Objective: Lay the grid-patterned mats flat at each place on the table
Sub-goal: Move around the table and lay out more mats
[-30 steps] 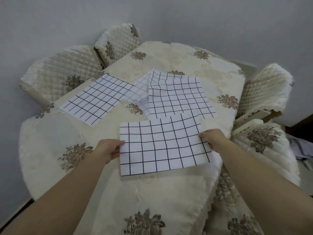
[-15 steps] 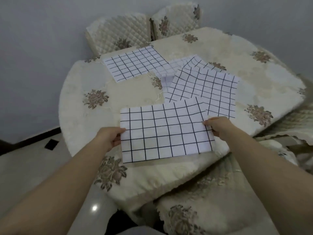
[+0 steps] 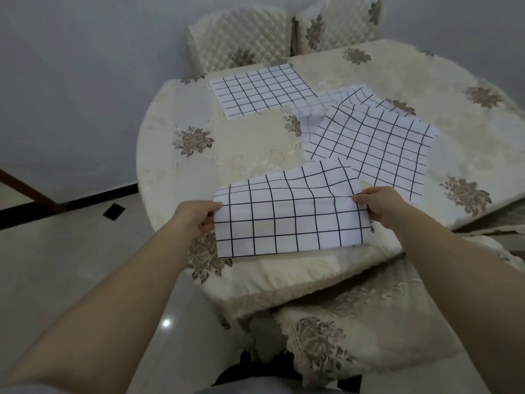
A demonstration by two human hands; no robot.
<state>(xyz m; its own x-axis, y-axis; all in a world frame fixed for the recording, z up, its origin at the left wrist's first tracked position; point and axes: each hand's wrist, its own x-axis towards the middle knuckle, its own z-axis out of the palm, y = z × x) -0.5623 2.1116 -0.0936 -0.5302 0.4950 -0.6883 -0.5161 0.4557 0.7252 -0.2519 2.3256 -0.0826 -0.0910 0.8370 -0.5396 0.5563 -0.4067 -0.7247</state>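
Note:
I hold a white mat with a black grid [image 3: 287, 214] by its two short sides, just above the near edge of the table [image 3: 181, 172]. My left hand [image 3: 196, 217] pinches its left edge and my right hand [image 3: 377, 204] pinches its right edge; the mat buckles a little near the right hand. A second grid mat [image 3: 261, 91] lies flat at the far left place. A third grid mat [image 3: 375, 146] lies rumpled mid-table over a finer-grid sheet [image 3: 315, 112].
The table wears a cream floral cloth. Two quilted chairs [image 3: 241, 38] stand at the far side against the grey wall. A covered chair seat [image 3: 355, 322] sits just below the near table edge. Glossy tiled floor [image 3: 71, 265] lies to the left.
My view has swung left around the table. Both hands keep their grip and have carried the mat toward the table's near left edge; it now buckles near the right hand.

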